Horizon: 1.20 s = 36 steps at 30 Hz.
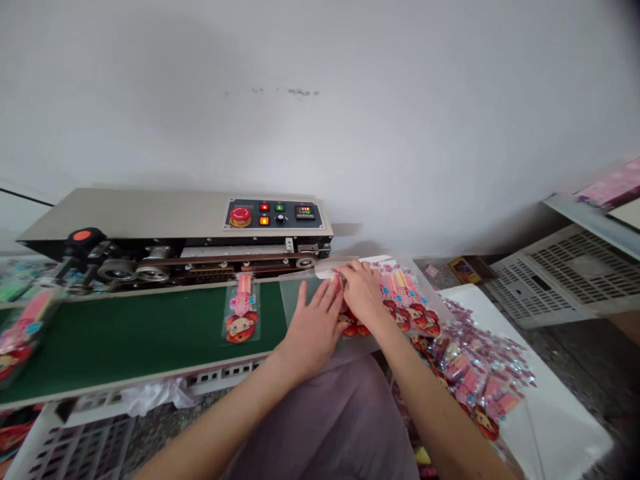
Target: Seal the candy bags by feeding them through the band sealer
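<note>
Lying open and flat at frame centre, left hand (313, 327) beside right hand (363, 293), grip untellable, atop clear toy packet (356, 328).

Soft even light; edges warped, corners dark.

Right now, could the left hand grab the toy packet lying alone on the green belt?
Probably yes: the left hand lies flat close by, and only bare green belt separates it from the packet.
</note>
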Available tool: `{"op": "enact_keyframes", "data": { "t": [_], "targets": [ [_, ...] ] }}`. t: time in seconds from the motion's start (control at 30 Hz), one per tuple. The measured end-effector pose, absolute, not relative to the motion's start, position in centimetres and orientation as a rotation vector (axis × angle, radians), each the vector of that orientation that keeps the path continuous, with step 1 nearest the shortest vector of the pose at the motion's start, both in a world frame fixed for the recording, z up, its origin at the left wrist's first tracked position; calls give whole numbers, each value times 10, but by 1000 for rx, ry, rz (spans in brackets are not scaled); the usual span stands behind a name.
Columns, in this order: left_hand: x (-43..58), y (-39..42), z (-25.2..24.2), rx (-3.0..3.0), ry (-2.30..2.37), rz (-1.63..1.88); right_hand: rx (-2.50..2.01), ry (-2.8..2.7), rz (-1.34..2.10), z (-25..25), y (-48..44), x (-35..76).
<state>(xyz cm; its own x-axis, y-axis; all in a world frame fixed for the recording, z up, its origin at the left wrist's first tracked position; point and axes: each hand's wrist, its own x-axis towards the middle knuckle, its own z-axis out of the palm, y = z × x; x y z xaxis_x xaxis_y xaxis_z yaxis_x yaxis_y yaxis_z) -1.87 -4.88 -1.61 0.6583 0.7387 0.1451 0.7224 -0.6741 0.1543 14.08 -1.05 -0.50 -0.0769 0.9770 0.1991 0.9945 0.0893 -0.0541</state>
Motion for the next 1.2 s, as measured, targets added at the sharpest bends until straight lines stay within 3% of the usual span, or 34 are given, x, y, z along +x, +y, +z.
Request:
{"op": "enact_keyframes", "data": {
  "t": [0.17,0.37,0.67,0.93,1.2],
  "targets": [
    [-9,-47,-35,2828,1180,302,-1925,-2166,-100,-8,-25,150],
    [-7,-46,-22,2775,1195,345,-1944,-1957,-243,-11,-53,187],
    [-26,-31,-42,2817,1220,406,-1991,-2137,-215,-24,-77,168],
    [-67,-36,-20,2745,1456,210,-1908,-2168,-97,-15,-62,136],
    [-3,-43,-21,2760,1193,341,-2102,-1988,-456,-19,-69,190]
  ]
}}
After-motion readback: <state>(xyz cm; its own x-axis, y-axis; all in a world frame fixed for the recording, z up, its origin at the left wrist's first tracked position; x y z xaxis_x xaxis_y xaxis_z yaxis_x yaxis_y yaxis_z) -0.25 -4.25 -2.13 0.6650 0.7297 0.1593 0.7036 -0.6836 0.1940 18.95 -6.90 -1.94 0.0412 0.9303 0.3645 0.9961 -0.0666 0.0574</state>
